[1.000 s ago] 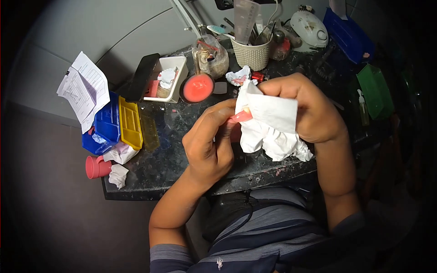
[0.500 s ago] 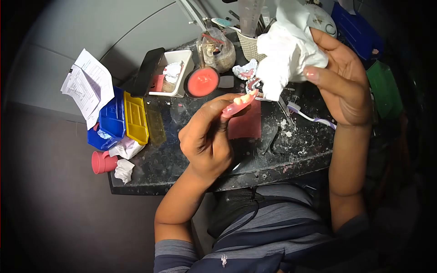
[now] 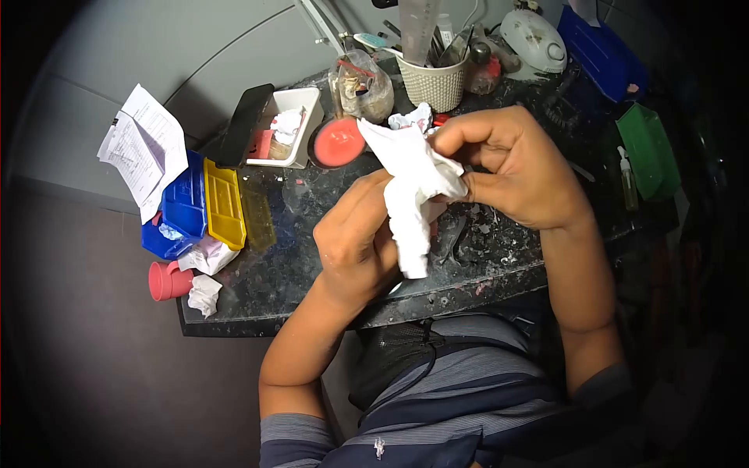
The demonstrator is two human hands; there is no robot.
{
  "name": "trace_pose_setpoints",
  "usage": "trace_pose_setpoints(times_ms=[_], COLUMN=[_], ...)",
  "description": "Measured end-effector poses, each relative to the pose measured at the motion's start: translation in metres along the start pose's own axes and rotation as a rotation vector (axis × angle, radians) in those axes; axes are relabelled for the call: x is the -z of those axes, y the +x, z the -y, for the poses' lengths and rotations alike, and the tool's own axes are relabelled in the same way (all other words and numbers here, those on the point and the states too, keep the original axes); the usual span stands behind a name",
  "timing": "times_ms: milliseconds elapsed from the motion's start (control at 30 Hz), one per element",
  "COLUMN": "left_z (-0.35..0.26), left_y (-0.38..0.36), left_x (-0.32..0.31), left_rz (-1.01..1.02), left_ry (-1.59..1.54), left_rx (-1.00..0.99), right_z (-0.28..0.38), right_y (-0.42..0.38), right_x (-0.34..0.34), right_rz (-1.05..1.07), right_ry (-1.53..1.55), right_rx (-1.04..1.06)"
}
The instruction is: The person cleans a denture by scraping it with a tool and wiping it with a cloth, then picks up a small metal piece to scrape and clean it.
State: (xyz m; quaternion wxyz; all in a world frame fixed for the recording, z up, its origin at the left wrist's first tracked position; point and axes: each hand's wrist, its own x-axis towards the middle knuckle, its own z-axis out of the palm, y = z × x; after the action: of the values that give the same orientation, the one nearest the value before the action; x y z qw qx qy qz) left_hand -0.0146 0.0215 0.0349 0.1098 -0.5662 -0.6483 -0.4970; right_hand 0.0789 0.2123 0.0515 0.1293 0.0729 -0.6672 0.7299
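Observation:
White crumpled tissue (image 3: 413, 183) is pinched between the thumb and fingers of my right hand (image 3: 519, 168). It hangs over the fingertips of my left hand (image 3: 355, 238), which are closed. The pink denture with pale teeth, seen in that hand a moment earlier, is now hidden behind the tissue. Just beyond the hands lies a white plaster dental model (image 3: 411, 117), partly covered. To its left is a round dish of pink-red wax (image 3: 339, 142).
A white box (image 3: 308, 129) with a dark lid and a beige woven cup (image 3: 433, 84) of tools stand at the back. Blue and yellow trays (image 3: 224, 204), a pink mug (image 3: 168, 281) and crumpled tissue (image 3: 204, 296) sit left. A green tray (image 3: 649, 152) is at right.
My right hand has brought the tissue down and left onto the denture at my left fingertips. The denture has gone out of sight behind it. The view has shifted slightly.

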Motion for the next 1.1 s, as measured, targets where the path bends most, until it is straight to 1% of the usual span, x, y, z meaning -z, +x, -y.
trace_pose_setpoints(times_ms=[67,100,133,200,267,333,367,400,500,533,600,633,667,733,767,800,833,867,900,933,1000,1067,1100], left_z=[-0.002,0.001,0.010,0.016,0.020,0.020,0.014,0.014,0.017,0.014,0.005,0.003,-0.001,0.006,0.008,0.010,0.010,0.008,0.006,0.004,0.005,0.016,0.011], left_y=[-0.001,-0.004,-0.005,-0.007,-0.007,-0.004,-0.004,-0.003,-0.001,-0.001,-0.003,-0.001,-0.004,-0.009,-0.010,-0.009,-0.009,-0.008,-0.005,-0.004,-0.004,-0.003,-0.002], left_x=[0.001,0.001,-0.004,-0.007,-0.007,-0.008,-0.004,-0.004,0.000,-0.001,-0.005,-0.006,-0.002,-0.006,-0.007,-0.007,-0.006,-0.005,-0.004,-0.003,-0.005,-0.003,-0.004], left_rz=[-0.008,-0.021,-0.106,-0.159,-0.176,-0.184,-0.126,-0.121,-0.008,-0.009,-0.091,-0.060,0.002,-0.005,-0.008,-0.090,-0.169,-0.168,-0.162,-0.157,-0.171,-0.109,-0.101], left_ry=[0.010,0.006,-0.017,-0.117,-0.147,-0.058,0.030,0.029,0.100,0.102,-0.370,-0.432,-0.540,-0.616,-0.609,-0.660,-0.710,-0.704,-0.670,-0.637,-0.673,-0.537,-0.538], left_rx=[-0.004,0.052,-0.040,-0.019,-0.033,-0.134,-0.142,-0.142,-0.174,-0.176,0.142,0.200,0.368,0.398,0.397,0.351,0.305,0.303,0.271,0.240,0.247,0.074,0.159], right_z=[-0.005,0.003,0.011,0.016,0.021,0.016,0.015,0.015,0.010,0.009,0.011,0.010,0.009,0.006,0.005,0.004,0.003,0.003,0.000,-0.002,-0.006,-0.009,-0.010], right_y=[0.003,0.002,0.000,-0.003,-0.005,-0.010,-0.008,-0.007,-0.005,-0.006,-0.007,-0.008,-0.009,-0.008,-0.007,-0.006,-0.006,-0.007,-0.006,-0.005,-0.004,-0.004,-0.003], right_x=[0.001,0.004,0.009,0.026,0.026,0.013,0.006,-0.001,-0.007,-0.005,0.001,0.005,0.007,0.004,0.003,0.002,0.001,0.001,0.003,0.004,0.004,0.001,0.000], right_rz=[0.059,-0.015,-0.087,-0.173,-0.113,-0.010,0.047,0.065,0.048,0.023,-0.019,-0.022,-0.026,-0.017,-0.013,-0.008,-0.010,-0.012,0.000,0.000,0.033,0.014,-0.003], right_ry=[-0.205,-0.142,-0.079,-0.115,-0.190,-0.232,-0.345,-0.391,-0.385,-0.264,-0.078,-0.004,0.071,0.097,0.123,0.127,0.120,0.111,0.065,0.067,0.110,0.070,0.031], right_rx=[0.274,0.224,0.173,0.287,0.388,0.266,0.306,0.283,0.241,0.222,0.212,0.198,0.184,0.166,0.147,0.150,0.100,0.050,0.067,0.070,0.023,0.023,0.022])
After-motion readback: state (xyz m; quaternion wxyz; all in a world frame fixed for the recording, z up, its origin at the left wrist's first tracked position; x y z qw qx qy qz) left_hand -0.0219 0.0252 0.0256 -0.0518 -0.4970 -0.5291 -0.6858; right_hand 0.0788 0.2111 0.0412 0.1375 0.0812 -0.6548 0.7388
